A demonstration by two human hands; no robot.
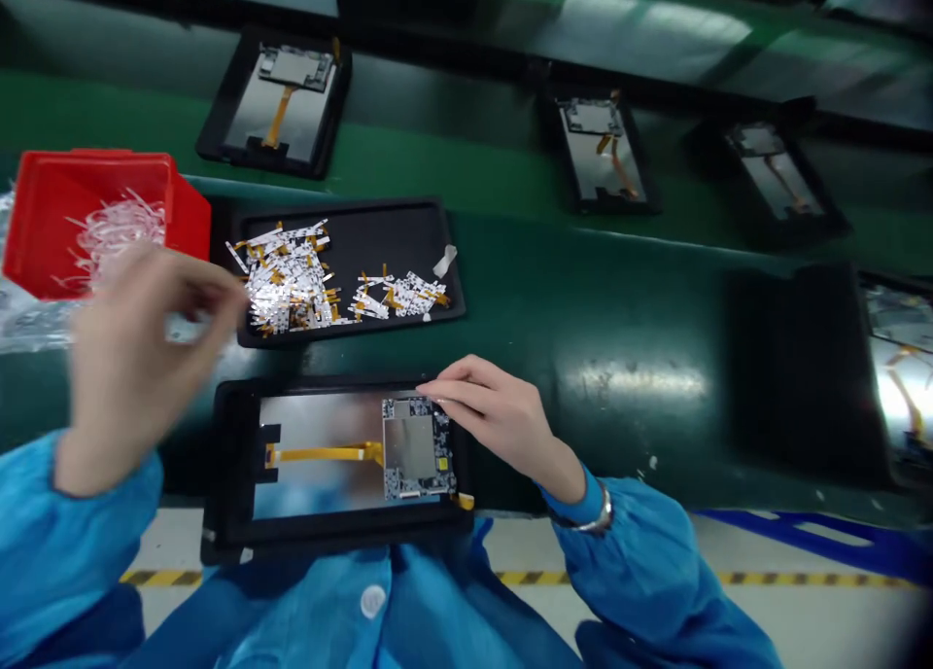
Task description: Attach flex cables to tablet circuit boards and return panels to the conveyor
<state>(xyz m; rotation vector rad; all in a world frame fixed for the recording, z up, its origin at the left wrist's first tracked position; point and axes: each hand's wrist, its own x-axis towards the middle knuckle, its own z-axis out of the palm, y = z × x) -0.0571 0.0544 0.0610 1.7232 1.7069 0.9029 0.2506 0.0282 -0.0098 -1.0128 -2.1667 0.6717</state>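
A black-framed tablet panel [240,475] lies face down at the near edge of the green belt, with a circuit board [417,447] and an orange flex cable [328,452] on its silver back. My right hand [496,421] rests on the board's top right corner, fingers together and stretched flat. My left hand [135,358] is raised and motion-blurred between the panel and the red bin [44,212], fingers curled in a pinch; what it holds, if anything, is not visible. A black tray [408,227] behind the panel holds several small white and orange flex parts [292,280].
The red bin holds clear plastic strips [117,227]. More tablet panels lie further along the belt [281,100], [604,154], [783,178], and another at the right edge [900,358]. A dark sheet [802,358] lies right of my hand.
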